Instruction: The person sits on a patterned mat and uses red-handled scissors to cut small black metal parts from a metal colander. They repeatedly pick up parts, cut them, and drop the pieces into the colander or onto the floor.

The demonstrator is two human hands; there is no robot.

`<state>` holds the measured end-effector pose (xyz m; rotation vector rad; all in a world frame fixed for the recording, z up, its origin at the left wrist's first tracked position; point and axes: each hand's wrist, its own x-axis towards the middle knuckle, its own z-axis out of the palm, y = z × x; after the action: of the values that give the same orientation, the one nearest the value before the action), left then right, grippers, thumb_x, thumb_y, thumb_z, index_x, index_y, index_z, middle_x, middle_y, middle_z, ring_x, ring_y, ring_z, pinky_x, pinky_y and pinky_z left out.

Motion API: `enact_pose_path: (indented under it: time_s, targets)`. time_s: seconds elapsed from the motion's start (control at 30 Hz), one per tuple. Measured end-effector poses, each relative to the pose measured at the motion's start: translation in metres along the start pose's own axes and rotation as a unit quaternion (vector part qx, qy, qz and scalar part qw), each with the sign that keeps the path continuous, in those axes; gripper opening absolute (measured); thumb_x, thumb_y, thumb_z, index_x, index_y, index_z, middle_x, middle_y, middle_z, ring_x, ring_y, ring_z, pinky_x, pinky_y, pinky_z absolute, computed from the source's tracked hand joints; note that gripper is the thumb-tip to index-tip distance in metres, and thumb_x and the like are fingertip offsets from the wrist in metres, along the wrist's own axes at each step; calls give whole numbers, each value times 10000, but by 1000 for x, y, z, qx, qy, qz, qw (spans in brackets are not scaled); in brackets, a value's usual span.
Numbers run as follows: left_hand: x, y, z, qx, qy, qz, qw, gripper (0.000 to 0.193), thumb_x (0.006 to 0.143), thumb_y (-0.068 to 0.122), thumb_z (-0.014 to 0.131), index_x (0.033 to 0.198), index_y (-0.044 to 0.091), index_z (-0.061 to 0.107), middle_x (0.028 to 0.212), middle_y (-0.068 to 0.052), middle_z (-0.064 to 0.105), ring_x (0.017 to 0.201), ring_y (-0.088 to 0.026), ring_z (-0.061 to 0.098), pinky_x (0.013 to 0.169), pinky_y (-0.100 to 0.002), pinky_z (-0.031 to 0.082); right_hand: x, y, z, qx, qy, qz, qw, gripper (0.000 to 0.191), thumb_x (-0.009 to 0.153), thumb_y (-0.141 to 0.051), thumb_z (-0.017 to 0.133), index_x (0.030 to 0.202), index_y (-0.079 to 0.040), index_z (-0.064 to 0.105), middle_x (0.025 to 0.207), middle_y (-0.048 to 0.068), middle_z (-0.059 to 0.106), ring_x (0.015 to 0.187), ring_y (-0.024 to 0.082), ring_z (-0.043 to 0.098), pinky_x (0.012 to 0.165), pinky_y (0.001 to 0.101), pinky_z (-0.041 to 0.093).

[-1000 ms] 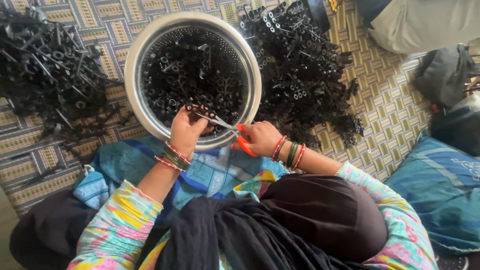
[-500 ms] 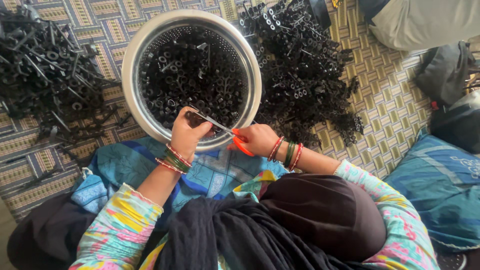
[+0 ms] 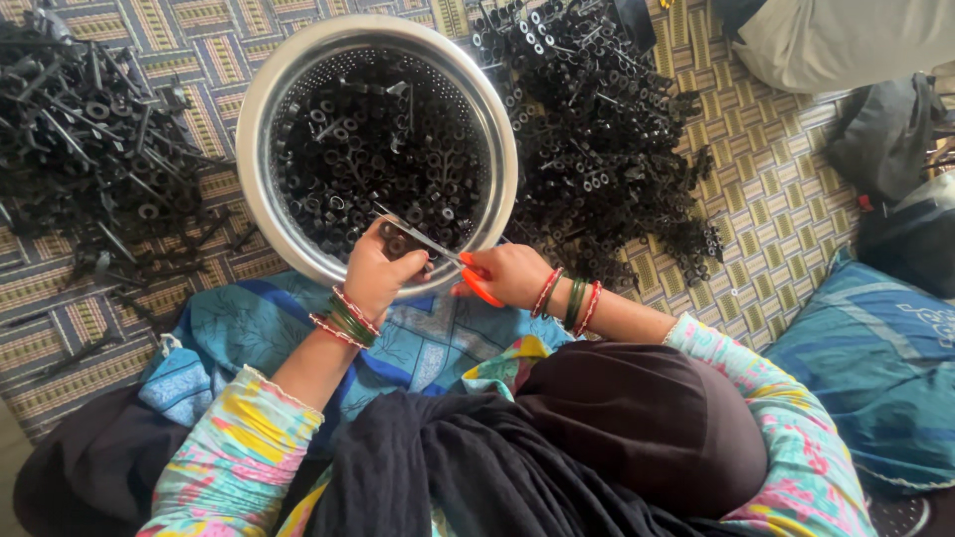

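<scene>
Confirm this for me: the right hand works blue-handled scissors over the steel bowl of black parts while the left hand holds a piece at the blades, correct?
Not quite. The head view shows the scissors have orange handles, not blue. The rest stands: the right hand works them over the steel bowl, and the left hand holds a black piece at the blades.
</scene>
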<state>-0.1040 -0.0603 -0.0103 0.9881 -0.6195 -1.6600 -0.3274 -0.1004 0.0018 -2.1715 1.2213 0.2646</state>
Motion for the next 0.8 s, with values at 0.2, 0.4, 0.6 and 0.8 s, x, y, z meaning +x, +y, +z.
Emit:
enact_pose_path:
  time_s: [0.2,0.4,0.6,0.8]
  targets:
    - [-3,-3,-1,267,-18,103,958,190,826,9,722,999,48,655,849,-64,687,783,-163,661,717,-310,546,-1,0,-4,46,0,-2,999,548,835,-619,710,1010,-100,694,661,92,678,618,295,670,571,428,489]
    - [4,4,-5,28,-50,-23,998,152,910,-6,581,1042,47,636,879,-53,719,791,-142,674,728,-279,532,3,5,1,35,-56,72,995,522,906,-600,687,846,-87,757,644,80,668,582,221,643,588,368,489]
    - [5,24,-10,-107,-21,-78,991,223,887,-5,569,1083,100,587,887,16,681,749,-116,687,624,-266,581,1,10,1,343,-119,51,930,558,965,-594,588,953,-45,686,674,9,650,625,103,610,575,296,475]
    - [9,18,-12,-13,48,41,998,157,940,42,724,1078,78,659,907,2,702,743,-99,661,582,-227,492,-2,10,-4,261,-120,-1,958,614,903,-656,577,1064,-69,651,714,18,668,679,120,656,608,297,512]
